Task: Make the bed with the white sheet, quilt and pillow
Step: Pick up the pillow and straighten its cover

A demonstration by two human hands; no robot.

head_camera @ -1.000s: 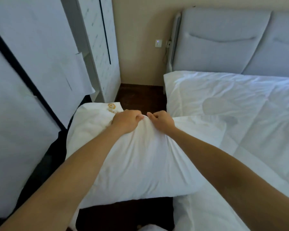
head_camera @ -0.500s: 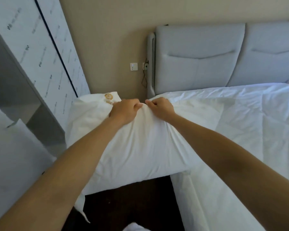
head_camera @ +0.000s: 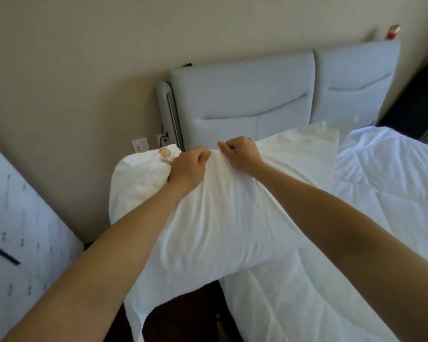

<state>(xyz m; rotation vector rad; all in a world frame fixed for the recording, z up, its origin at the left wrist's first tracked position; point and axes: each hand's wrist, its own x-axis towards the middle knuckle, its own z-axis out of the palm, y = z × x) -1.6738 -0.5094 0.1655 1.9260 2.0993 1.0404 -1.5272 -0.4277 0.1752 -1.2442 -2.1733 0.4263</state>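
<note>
The pillow (head_camera: 223, 218) is held up in the air over the near left corner of the bed, partly above the quilt (head_camera: 356, 218) and just short of the grey headboard (head_camera: 245, 95); it is judged light, soft and floppy, so it is best taken by bunched cover along the top edge. That edge is gripped by the left hand (head_camera: 187, 169) and the right hand (head_camera: 240, 151), set close together, with the fingers of each curled tight into the cloth.
</note>
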